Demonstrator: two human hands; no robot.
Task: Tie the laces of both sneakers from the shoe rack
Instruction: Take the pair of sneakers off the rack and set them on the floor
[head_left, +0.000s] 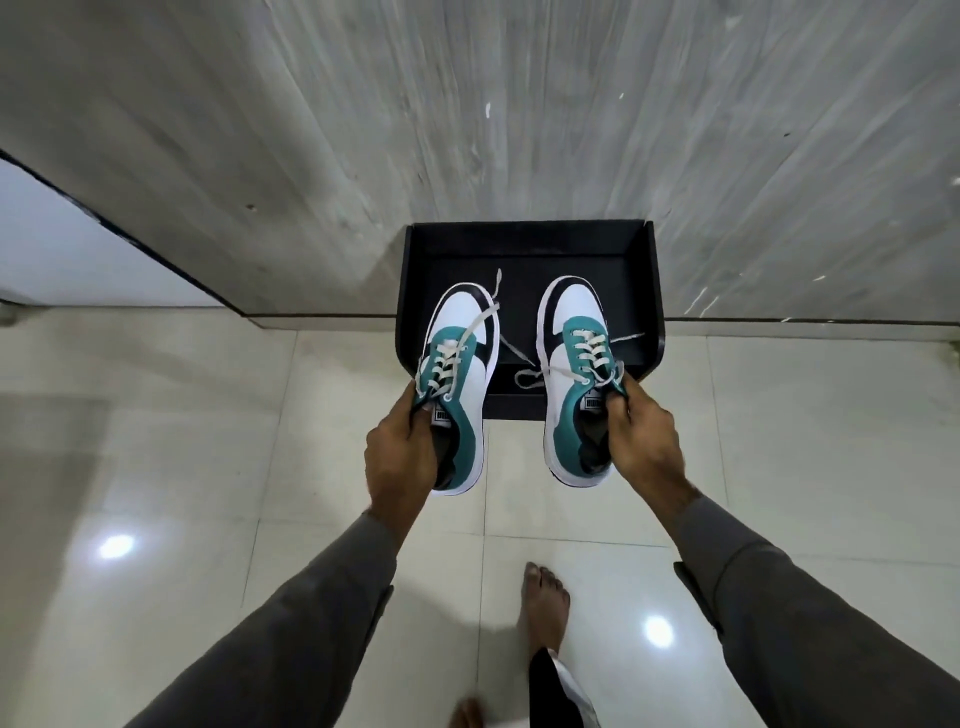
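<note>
Two white, teal and black sneakers hang in the air in front of a black shoe rack (530, 244). My left hand (400, 447) grips the left sneaker (460, 364) by its tongue and collar. My right hand (644, 436) grips the right sneaker (574, 353) the same way. Both toes point away from me, over the rack's top shelf. The cream laces are untied: loose ends trail from the left sneaker toward its toe, and the right sneaker's ends (530, 376) dangle to the left and right of it.
The rack stands against a grey streaked wall (467, 114). Glossy cream floor tiles (208, 467) spread below, with ceiling lights reflected in them. My bare feet (545, 603) stand on the tiles near the bottom. A white panel (62, 249) is at the left.
</note>
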